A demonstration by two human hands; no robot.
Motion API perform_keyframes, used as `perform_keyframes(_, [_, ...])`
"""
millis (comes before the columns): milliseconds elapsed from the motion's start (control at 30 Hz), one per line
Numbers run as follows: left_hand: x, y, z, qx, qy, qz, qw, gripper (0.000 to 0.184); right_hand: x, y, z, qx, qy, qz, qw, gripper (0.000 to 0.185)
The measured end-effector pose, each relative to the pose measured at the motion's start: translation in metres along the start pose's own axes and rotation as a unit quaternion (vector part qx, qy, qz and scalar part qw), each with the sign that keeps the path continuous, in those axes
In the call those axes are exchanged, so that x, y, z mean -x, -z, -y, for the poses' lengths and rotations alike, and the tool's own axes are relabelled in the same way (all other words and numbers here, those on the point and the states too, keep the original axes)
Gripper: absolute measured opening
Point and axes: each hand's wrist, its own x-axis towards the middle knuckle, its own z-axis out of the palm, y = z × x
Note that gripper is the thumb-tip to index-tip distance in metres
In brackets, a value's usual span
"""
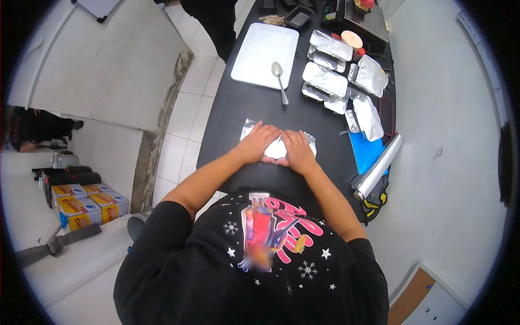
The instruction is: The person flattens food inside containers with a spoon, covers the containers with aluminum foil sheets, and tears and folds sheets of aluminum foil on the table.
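Observation:
At the near edge of the black table, a foil-wrapped package [275, 149] lies between my two hands, with loose foil sticking out on both sides. My left hand [261, 143] grips its left part, fingers bent over the top and thumb along the near side. On the right part, my right hand [297, 150] does the same, its fingertips close to those of the left. The hands cover much of the package, so its contents cannot be seen. Farther ahead, a metal spoon [280, 81] rests with its bowl on a white tray [246, 73] and its handle over the table.
Several foil-covered containers [325, 79] stand stacked at the right. Nearer me are a blue folder-like sheet [363, 151] and a foil roll [379, 165]. Black trays [299, 17] and a scale [333, 13] sit at the far end. Someone in dark clothes [211, 21] stands beyond the table's left side.

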Motion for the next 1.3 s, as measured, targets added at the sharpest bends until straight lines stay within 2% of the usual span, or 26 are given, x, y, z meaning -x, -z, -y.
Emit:
perform_keyframes(200, [-0.004,0.001,0.007,0.08,-0.002,-0.01,0.997,0.091,-0.005,-0.001,0.006,-0.016,-0.058,0.008,0.998,0.091])
perform_keyframes(300, [-0.005,0.003,0.009,0.091,-0.01,-0.02,0.996,0.091,-0.005,0.006,0.005,-0.041,-0.093,0.05,0.994,0.092])
perform_keyframes(367, [-0.005,0.002,0.012,0.098,-0.021,-0.031,0.994,0.092,-0.004,0.007,0.003,-0.06,-0.096,0.034,0.993,0.089])
perform_keyframes(467, [-0.004,-0.002,0.014,0.127,0.009,-0.018,0.992,0.091,0.001,0.0,-0.003,-0.084,-0.077,-0.013,0.993,0.084])
perform_keyframes(667, [0.001,-0.01,0.027,0.181,-0.048,-0.076,0.979,0.081,0.011,-0.008,-0.024,-0.195,-0.026,-0.069,0.978,0.082])
perform_keyframes(767, [0.009,-0.028,0.029,0.26,0.014,-0.114,0.959,0.078,0.014,-0.016,-0.032,-0.232,-0.024,-0.088,0.968,0.081])
perform_keyframes(967, [0.006,-0.027,0.032,0.281,0.04,-0.093,0.954,0.081,0.014,-0.024,-0.036,-0.264,-0.035,-0.125,0.956,0.08])
perform_keyframes(1067, [0.004,-0.03,0.031,0.282,0.031,-0.127,0.95,0.08,0.013,-0.024,-0.038,-0.298,-0.054,-0.133,0.944,0.08])
perform_keyframes(1167, [0.0,-0.019,0.023,0.289,0.031,-0.168,0.942,0.079,0.014,-0.011,-0.038,-0.314,-0.068,-0.14,0.936,0.084])
perform_keyframes(1300, [-0.016,0.033,-0.001,0.324,-0.023,-0.221,0.92,0.082,0.013,0.054,-0.019,-0.333,-0.053,-0.17,0.926,0.084])
